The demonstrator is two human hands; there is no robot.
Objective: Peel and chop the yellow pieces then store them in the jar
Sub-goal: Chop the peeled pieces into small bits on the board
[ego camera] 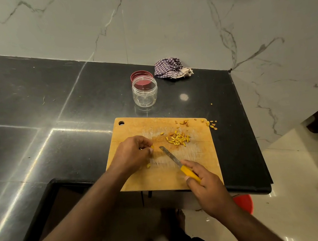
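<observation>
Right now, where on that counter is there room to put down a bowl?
Bare counter lies left of the jar and cutting board. The board itself is crowded: chopped pieces, both hands, knife.

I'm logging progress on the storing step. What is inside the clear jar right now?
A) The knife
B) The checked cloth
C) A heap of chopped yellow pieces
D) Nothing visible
D: the clear jar stands open and looks empty, while the chopped yellow pieces lie on the cutting board.
</observation>
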